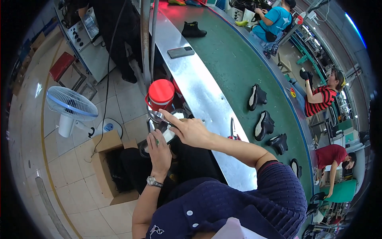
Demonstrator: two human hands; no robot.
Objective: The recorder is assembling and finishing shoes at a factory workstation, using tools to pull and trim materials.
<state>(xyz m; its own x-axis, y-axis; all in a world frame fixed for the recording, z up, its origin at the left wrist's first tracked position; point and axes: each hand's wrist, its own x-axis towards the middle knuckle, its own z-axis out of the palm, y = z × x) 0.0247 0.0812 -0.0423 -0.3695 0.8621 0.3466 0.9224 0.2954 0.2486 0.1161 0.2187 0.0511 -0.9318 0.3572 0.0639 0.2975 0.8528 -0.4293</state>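
Note:
My left hand (160, 153), with a watch on its wrist, is over my lap, its fingers bent against a dark piece with a white part (169, 136) that looks like a black shoe with a white sole. Just above it, my right hand (191, 130) reaches across from the right. Its index finger lies along a shiny, curved dark-and-silver thing (156, 116) whose kind I cannot make out. The other right fingers are curled and partly hidden. Both hands are close together beside the metal ledge (207, 93), below a red lidded bucket (161, 91).
Black shoes (264, 124) stand on the green conveyor belt (232, 75). Red-handled scissors (233, 130) and a phone (181, 52) lie on the ledge. At left are an open cardboard box (106, 167), a fan (71, 104) and a red stool (62, 66). Co-workers sit across the belt.

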